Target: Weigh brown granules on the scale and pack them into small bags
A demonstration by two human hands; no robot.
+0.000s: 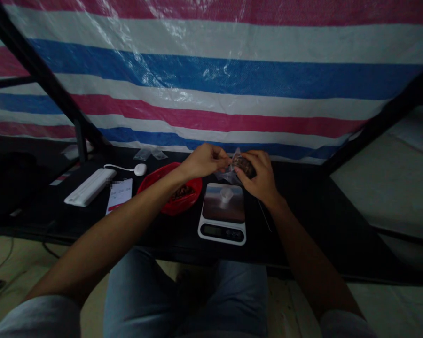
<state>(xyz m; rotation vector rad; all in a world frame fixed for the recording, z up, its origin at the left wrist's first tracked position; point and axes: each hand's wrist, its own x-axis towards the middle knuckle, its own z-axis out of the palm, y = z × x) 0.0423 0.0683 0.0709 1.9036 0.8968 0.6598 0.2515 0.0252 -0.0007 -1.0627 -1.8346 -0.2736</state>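
Left hand [206,160] pinching edge of bag [243,165]; right hand [262,172] gripping its brown-filled part, just beyond scale [223,211]; seemingly bag-handling step, opening or closing unclear; next move likely needs steady grip.

Dimly lit. Backed by a glossy, creased sheet [225,77] striped pinkish-red, white and blue. Flanked by slanting dark bars [44,75]. Furnished with a black bench [313,202] above pale floor [28,267].

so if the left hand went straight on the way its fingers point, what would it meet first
Most likely the plastic bag held in the right hand; the left hand looks to be at or very near the bag's edge, though depth is unclear.
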